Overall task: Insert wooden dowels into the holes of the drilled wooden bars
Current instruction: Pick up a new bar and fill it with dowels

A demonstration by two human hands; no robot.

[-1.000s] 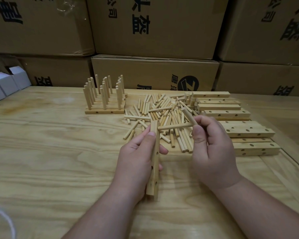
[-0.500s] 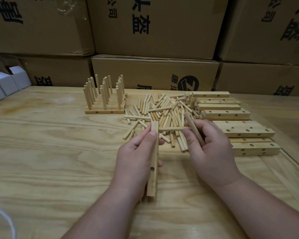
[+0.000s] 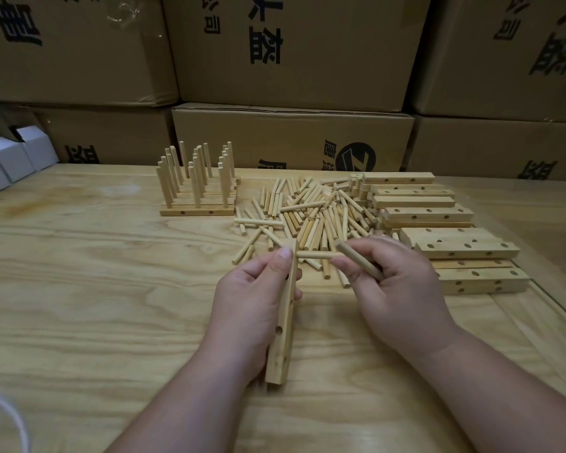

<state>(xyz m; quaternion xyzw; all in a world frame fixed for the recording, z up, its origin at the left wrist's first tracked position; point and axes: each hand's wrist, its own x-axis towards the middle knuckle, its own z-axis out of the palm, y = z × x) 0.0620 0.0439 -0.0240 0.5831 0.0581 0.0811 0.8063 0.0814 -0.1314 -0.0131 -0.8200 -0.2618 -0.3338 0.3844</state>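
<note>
Left hand (image 3: 252, 308) grips a drilled bar (image 3: 283, 325); right hand (image 3: 399, 289) pinches one dowel (image 3: 317, 255) at its hole, seemingly holding another (image 3: 360, 261). Cardboard boxes (image 3: 294, 138) bear black Chinese characters.

Your view is evenly but dimly lit from above; the table (image 3: 79, 289) shows soft sheen, no hard glare. Faint shadows fall beneath your left hand (image 3: 252, 308) and right hand (image 3: 396, 289). Wide-angle bending curves the boxes (image 3: 291, 50) at the edges; focus softens slightly there.
</note>
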